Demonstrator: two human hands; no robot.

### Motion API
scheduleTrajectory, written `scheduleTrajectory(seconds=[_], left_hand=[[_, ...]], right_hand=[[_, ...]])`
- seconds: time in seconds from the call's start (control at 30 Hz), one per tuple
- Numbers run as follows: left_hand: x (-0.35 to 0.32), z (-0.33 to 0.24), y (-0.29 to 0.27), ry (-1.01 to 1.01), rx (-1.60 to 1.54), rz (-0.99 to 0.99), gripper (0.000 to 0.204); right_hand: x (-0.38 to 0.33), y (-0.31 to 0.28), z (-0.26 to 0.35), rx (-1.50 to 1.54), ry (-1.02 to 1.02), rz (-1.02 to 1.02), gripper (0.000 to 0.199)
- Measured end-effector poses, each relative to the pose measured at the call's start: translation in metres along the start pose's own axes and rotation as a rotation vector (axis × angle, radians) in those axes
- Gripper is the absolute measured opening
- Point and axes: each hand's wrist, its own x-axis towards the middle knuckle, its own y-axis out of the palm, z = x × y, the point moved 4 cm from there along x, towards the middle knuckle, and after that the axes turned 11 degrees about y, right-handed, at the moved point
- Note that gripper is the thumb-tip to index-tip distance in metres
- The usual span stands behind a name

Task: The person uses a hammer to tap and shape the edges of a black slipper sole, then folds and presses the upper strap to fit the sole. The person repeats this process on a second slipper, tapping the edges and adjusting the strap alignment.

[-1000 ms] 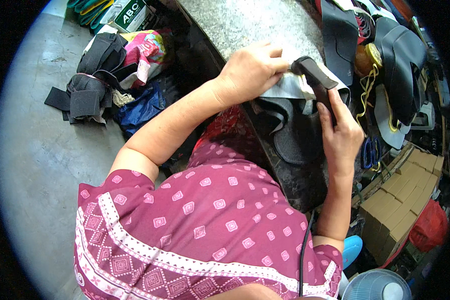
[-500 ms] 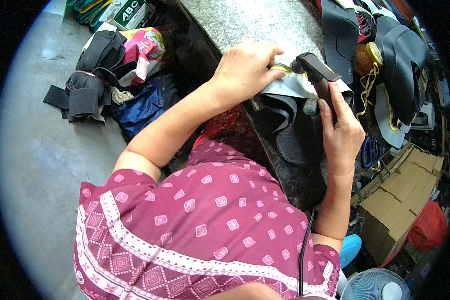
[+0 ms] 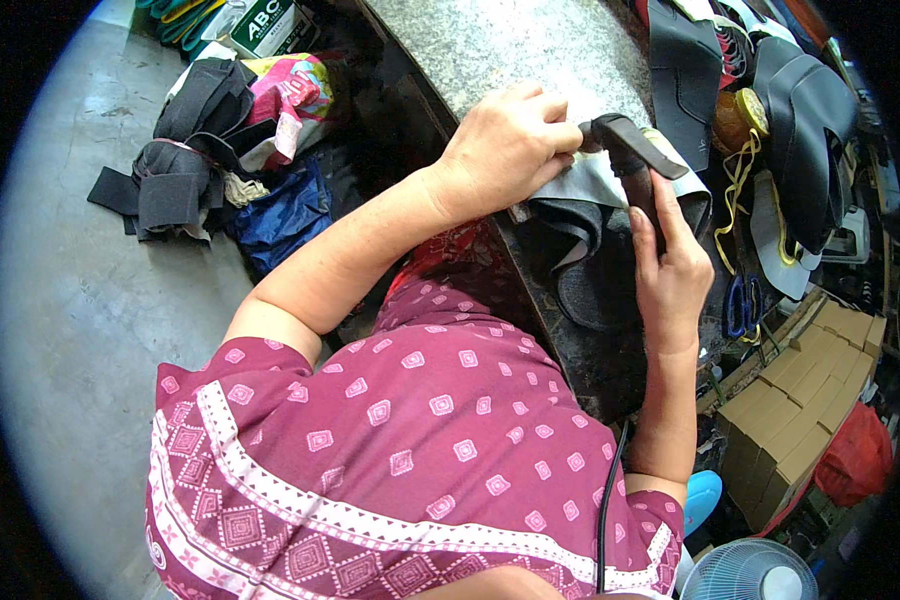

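Observation:
My right hand grips a hammer with a dark metal head and a dark handle, index finger stretched along the handle. The hammer's head is over a piece of material with a pale grey face, at the bench edge. Its dark, felt-like underside hangs over that edge in folds. To the left of the hammer head, my left hand is closed, thumb and fingers pinched together at the pale material's edge. What lies right between those fingertips is mostly hidden.
Beneath the work is a speckled stone-like bench top. Black shoe uppers and a yellow spool lie to the right, above blue-handled scissors and cardboard boxes. Dark strap bundles sit on the left; a fan stands lower right.
My left hand has shifted slightly right and its fingers have closed in nearer the hammer head, covering the yellow-edged strip. The hammer and right hand have moved a little.

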Motion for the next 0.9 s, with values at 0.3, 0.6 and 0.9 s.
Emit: scheduleTrajectory(seconds=[0.3,0.6,0.9], left_hand=[[-0.001,0.0,0.0,-0.033,0.024,0.013,0.017],[0.0,0.002,-0.001,-0.402,-0.167,0.153,0.021],[0.041,-0.065,-0.058,-0.486,-1.699,-0.039,0.025]], right_hand=[[-0.01,-0.014,-0.013,0.309,0.022,-0.114,0.037],[-0.004,-0.025,-0.036,0.711,0.312,0.149,0.052],[0.012,-0.105,-0.018,0.745,-0.04,0.065,0.042]])
